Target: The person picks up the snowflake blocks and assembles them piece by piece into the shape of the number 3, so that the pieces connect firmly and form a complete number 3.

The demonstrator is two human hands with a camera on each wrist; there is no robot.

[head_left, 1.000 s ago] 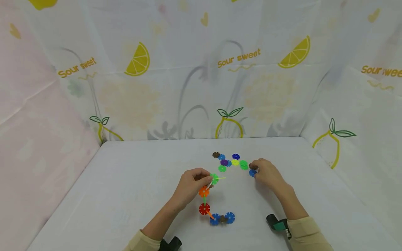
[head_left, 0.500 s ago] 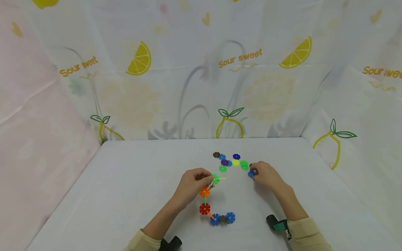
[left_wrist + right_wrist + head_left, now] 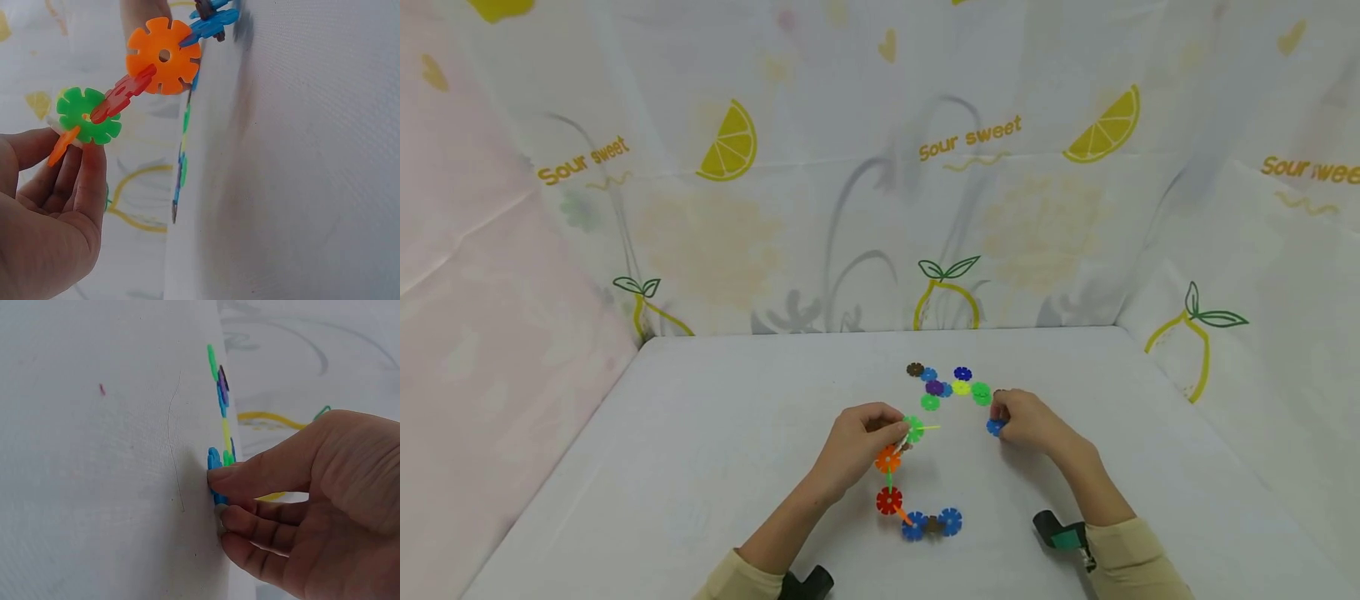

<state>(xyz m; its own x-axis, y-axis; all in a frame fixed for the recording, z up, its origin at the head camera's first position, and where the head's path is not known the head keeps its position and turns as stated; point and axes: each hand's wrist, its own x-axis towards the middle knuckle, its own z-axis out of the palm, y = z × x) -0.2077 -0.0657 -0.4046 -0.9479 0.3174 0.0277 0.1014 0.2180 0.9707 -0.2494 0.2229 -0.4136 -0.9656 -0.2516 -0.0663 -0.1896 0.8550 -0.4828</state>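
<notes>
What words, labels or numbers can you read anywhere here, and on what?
"Sour sweet": orange lettering, left on the white lemon-print cloth backdrop.
"Sour sweet": the backdrop's middle.
"Sour": far right; next word cut off at the edge.
Pale orange marks, left wrist view: too blurred.
Coloured notched plastic discs: no readable text.

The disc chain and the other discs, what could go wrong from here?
The left hand pinches the chain near one end, so it might come apart if jerked. The right hand pinches a blue disc near the green discs, so it could nudge them.
</notes>
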